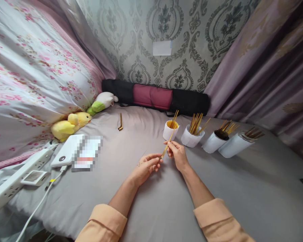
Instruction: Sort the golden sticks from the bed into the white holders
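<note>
A long, thin gold-coloured stick [165,150] slants up between my two hands. My left hand [147,166] pinches its lower end, which looks wider and bent, though the fingertips partly cover it. Higher up the stick, my right hand [176,154] grips it between thumb and fingers. Just beyond the right hand stands a white-wrapped cup [169,134] with a yellow inside and a few thin sticks in it. A small bunch of similar gold sticks [120,123] with bent ends lies on the grey sheet [138,137], farther back on the left.
To the right are three more white-wrapped containers [192,141] [212,143] [233,148] of sticks, the last two tilted. A black and maroon roll [153,96] lies by the wall. Leftward sit plush toys [72,126], a white power bank [67,151], a cable and a power strip [22,176].
</note>
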`<state>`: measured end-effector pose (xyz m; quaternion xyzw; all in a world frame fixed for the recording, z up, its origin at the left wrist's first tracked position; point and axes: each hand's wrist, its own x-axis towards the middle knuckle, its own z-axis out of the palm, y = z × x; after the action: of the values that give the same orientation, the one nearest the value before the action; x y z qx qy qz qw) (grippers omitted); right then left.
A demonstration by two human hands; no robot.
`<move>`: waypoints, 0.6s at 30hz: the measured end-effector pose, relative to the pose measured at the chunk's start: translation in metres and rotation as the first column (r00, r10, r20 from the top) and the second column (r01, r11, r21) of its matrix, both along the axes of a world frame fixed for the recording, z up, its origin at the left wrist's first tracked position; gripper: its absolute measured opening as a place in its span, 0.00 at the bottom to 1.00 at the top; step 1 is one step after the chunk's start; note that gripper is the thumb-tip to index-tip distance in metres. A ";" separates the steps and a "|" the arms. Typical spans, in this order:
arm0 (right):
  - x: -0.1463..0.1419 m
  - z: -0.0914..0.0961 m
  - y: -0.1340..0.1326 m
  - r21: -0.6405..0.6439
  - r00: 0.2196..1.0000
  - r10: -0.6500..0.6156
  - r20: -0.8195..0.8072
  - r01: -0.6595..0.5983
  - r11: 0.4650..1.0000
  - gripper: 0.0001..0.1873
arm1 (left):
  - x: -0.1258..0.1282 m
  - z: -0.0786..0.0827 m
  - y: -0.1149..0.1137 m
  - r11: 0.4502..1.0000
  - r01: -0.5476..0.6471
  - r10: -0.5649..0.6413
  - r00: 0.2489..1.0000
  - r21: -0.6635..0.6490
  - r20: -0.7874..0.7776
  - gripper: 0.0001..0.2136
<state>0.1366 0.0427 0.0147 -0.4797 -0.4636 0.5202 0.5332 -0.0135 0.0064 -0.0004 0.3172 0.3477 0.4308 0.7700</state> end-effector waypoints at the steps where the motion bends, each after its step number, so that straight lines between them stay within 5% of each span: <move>1: 0.000 0.000 0.000 0.002 1.000 0.001 -0.003 -0.001 1.000 0.16 | 0.000 0.000 0.000 1.000 0.001 -0.001 1.000 -0.005 0.006 0.17; 18: 0.001 -0.001 0.001 0.018 0.999 0.018 -0.042 -0.018 1.000 0.16 | -0.001 -0.001 0.000 0.999 0.003 -0.001 0.999 -0.049 0.047 0.16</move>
<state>0.1374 0.0434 0.0135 -0.4597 -0.4609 0.5311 0.5423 -0.0146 0.0063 -0.0012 0.2884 0.3397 0.4287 0.7859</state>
